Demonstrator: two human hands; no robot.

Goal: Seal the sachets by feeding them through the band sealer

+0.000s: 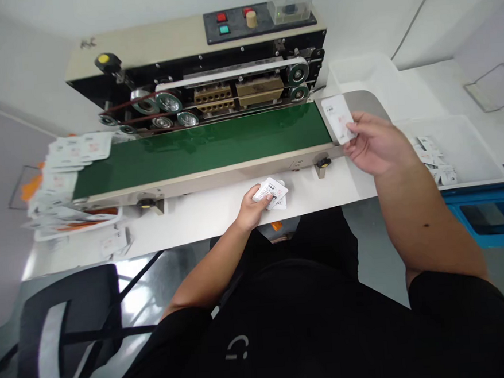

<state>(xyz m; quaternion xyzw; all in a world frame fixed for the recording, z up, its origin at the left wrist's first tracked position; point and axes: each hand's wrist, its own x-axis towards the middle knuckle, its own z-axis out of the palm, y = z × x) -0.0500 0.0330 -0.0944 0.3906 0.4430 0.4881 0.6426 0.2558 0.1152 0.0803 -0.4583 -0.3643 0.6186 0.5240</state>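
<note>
My left hand [253, 207] is closed on a few white printed sachets [272, 191], fanned slightly, just above the table's front edge. Between the thumb and fingers of my right hand [373, 140] is a single white sachet [338, 118], held up at the right end of the green conveyor belt [214, 145]. Behind the belt stands a band sealing machine [195, 60], with pulleys, a white band and brass blocks showing. Many similar sachets [76, 150] are heaped at the belt's left end, some lying on the belt.
A white bin [482, 150] with loose sachets sits right of the belt. On the machine's top is a control panel [236, 26] with buttons and a knob. A blue crate [491, 215] is low at right; a black chair [72, 328] stands at lower left.
</note>
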